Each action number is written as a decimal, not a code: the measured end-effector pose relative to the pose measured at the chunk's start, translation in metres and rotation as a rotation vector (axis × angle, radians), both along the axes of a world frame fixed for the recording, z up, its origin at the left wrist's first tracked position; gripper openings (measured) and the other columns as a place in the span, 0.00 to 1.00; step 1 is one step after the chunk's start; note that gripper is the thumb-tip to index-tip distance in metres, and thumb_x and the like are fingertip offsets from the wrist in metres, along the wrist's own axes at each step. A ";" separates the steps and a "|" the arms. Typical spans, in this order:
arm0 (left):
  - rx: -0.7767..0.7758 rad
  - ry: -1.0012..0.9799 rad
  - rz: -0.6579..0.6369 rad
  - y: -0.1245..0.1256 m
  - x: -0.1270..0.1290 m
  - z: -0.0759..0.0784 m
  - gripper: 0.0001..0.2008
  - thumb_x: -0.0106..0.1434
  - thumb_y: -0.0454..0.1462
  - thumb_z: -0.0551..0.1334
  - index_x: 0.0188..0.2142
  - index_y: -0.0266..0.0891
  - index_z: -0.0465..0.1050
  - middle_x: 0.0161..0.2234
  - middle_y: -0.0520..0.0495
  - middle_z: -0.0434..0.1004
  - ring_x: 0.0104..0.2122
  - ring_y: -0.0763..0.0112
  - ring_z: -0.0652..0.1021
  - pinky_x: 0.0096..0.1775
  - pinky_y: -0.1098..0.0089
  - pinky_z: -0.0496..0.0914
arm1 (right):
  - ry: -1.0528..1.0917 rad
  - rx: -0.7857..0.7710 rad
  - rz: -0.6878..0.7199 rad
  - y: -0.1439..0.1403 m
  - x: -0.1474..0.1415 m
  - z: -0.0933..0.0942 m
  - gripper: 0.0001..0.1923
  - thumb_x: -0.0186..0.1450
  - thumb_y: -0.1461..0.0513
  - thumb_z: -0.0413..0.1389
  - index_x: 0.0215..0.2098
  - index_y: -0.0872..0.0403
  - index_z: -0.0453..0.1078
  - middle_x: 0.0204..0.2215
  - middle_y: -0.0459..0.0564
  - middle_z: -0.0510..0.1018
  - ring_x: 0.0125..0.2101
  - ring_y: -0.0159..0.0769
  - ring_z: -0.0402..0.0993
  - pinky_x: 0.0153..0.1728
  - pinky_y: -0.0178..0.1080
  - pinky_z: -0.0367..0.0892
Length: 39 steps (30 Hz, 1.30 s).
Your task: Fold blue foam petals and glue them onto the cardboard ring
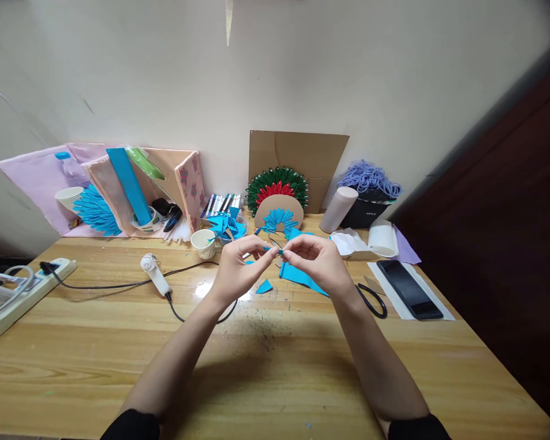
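Pinching one blue paper strip (275,250), your left hand (238,266) and right hand (318,261) share its ends; strip lies sideways between both grips.

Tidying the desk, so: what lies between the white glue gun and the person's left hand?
In the head view, only bare wooden table and the black cord lie between the glue gun and the left hand.

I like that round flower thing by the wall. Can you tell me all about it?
The fan is a half circle of cardboard with rows of folded paper petals: green outside, red inside, blue on a smaller piece in front. It stands upright at the back of the table, leaning on a brown cardboard sheet by the wall.
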<state>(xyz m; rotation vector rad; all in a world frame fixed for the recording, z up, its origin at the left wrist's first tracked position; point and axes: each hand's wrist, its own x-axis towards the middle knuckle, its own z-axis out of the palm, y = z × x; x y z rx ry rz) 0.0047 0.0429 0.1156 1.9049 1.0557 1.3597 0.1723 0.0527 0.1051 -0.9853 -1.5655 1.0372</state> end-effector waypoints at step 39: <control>-0.169 -0.050 -0.066 -0.006 0.003 -0.001 0.07 0.57 0.39 0.62 0.33 0.39 0.78 0.29 0.47 0.79 0.27 0.73 0.73 0.27 0.72 0.65 | 0.079 0.088 0.009 -0.001 0.003 0.003 0.03 0.53 0.63 0.62 0.27 0.53 0.73 0.29 0.48 0.78 0.34 0.35 0.75 0.36 0.40 0.73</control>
